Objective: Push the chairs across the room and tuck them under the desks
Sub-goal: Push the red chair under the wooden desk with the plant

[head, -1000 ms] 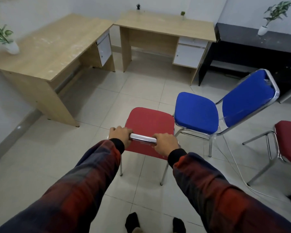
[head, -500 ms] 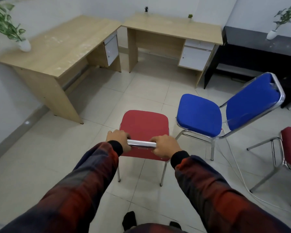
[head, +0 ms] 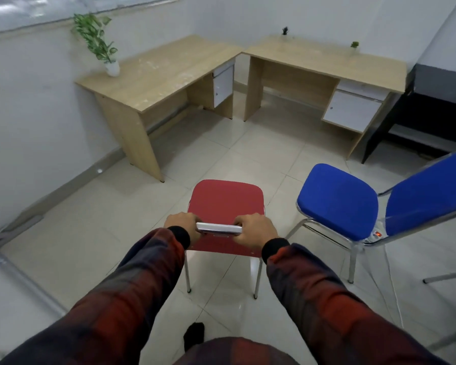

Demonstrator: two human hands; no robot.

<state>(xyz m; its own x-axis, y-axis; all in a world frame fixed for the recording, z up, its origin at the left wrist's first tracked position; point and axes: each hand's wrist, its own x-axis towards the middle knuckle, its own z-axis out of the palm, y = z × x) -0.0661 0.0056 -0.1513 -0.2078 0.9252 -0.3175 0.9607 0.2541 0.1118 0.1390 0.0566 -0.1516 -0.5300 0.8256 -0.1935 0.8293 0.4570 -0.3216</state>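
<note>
Your left hand [head: 181,225] and right hand [head: 253,227] each curl tight round the chrome top rail [head: 219,229] of the red chair [head: 225,204], which stands on open tile [head: 221,151] at 12 o'clock. The left desk [head: 153,77] sits at 11, the far desk [head: 324,61] at 1. The blue chair [head: 337,204] crowds your 2 o'clock, seemingly just beside the red seat's edge.

1. We wore long red-and-dark-navy plaid flannel sleeves [head: 132,293] on both arms.
2. Black ribbed knit cuffs [head: 181,234] closed each sleeve at the wrist.
3. Our left hand [head: 181,224] and right hand [head: 256,227] were bare.
4. A black sock [head: 194,335] covered our one visible foot.
</note>
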